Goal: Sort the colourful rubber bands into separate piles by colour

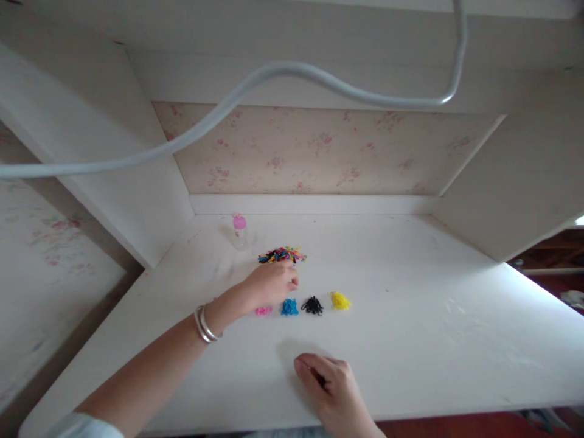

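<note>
My left hand (272,283), with silver bangles at the wrist, reaches to the near edge of a mixed pile of small coloured rubber bands (283,254). Its fingers are curled together, and what they pinch, if anything, is hidden. Below it lie sorted piles in a row: pink bands (263,311), partly covered by the hand, blue bands (289,307), black bands (312,305) and yellow bands (340,300). Nearer the table's front edge rests my right hand (335,386), fingers folded in. A dark spot shows inside its curl, too small to name.
A clear jar with a pink lid (239,231) stands behind the mixed pile, to the left. The white tabletop (410,340) is bounded by side panels and a flowered back wall (319,152). A thick white cable (292,68) crosses overhead.
</note>
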Motion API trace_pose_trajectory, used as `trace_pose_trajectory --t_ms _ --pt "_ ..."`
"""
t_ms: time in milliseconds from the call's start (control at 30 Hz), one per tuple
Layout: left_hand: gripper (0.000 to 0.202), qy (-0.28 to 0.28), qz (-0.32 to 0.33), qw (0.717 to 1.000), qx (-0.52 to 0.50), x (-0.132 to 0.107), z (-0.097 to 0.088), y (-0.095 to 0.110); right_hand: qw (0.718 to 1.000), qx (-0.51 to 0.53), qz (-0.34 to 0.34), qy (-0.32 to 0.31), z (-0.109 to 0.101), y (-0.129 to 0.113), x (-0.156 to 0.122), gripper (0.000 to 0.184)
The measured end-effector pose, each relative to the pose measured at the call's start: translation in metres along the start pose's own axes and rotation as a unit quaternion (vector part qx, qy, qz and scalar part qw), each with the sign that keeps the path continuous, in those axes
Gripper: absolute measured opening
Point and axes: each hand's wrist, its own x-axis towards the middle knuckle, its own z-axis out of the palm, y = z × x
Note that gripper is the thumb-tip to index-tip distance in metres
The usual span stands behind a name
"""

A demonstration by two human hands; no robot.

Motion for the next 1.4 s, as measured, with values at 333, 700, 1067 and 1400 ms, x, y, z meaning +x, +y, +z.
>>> trace_pose_trajectory --t_ms 333,700,1067,1400 --pt "0.021 -0.001 0.086 0.996 -0.004 0.064 0.04 0.069 0.999 -0.001 -0.043 -0.03 -0.006 0.006 -0.006 0.035" --pt "0.024 0.152 -0.003 0.984 -0.097 -0.013 -0.002 0.036 0.998 -0.021 -0.038 -0.034 -0.003 0.006 -0.005 0.034" --pt "0.023 0.238 -0.225 0.902 -0.282 -0.145 0.033 0.003 0.996 -0.08 -0.017 -0.022 0.004 -0.002 -0.004 0.036" --pt "0.03 0.262 -0.287 0.865 -0.319 -0.166 0.068 -0.005 0.991 -0.131 -0.012 -0.009 0.01 -0.004 -0.001 0.039"
